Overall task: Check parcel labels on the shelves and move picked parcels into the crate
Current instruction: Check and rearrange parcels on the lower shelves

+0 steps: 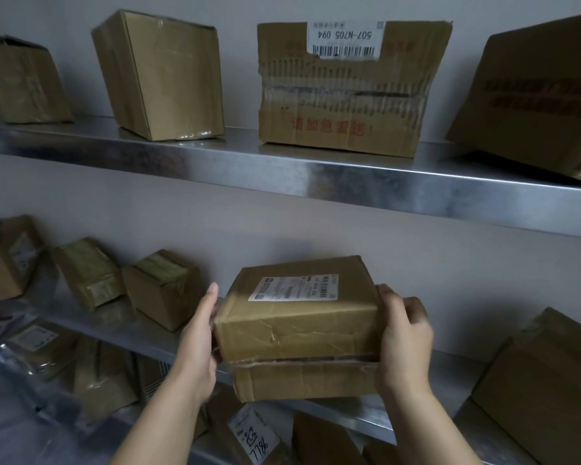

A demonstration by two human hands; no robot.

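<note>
Cardboard parcel [299, 325] — between 2 hands [198, 347] [405, 344]

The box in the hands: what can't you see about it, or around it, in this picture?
- Label on the held box: head view, the print is too small and blurred to read.
- Underside of the held box: hidden by the box itself.
- Top-right parcel: cut off by the picture's right edge, and its dark print is blurred.
- Crate: not in the head view at all.
</note>
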